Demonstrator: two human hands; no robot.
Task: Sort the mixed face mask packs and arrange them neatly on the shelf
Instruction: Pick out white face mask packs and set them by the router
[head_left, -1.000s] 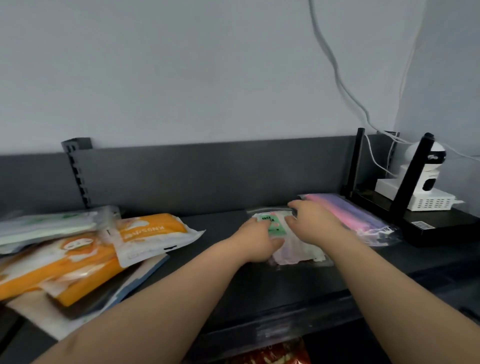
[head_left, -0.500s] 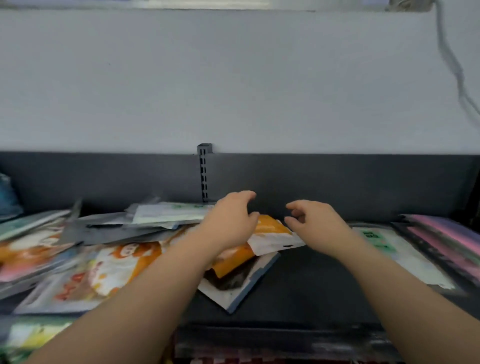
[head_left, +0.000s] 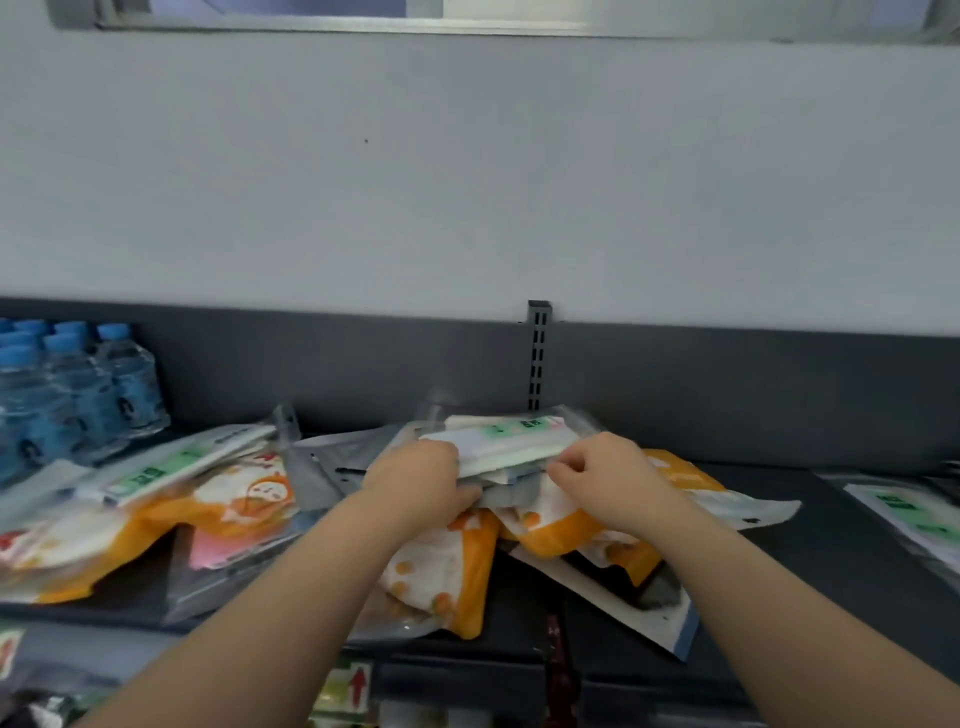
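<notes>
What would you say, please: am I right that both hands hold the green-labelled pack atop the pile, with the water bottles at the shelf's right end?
Not quite: the head view shows the water bottles at the left end of the shelf, not the right. The left hand and right hand do hold the green-labelled pack atop the pile.

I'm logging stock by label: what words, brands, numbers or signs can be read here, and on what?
No word or number can be read.
Red upward arrow: on a label below the shelf.
Green-label pack gripped by left hand and right hand: print blurred.
Far-right green-label pack: blurred.
Left green-label pack: blurred.
Orange pack: cartoon print, no legible text.
Water bottles: labels blurred.
</notes>
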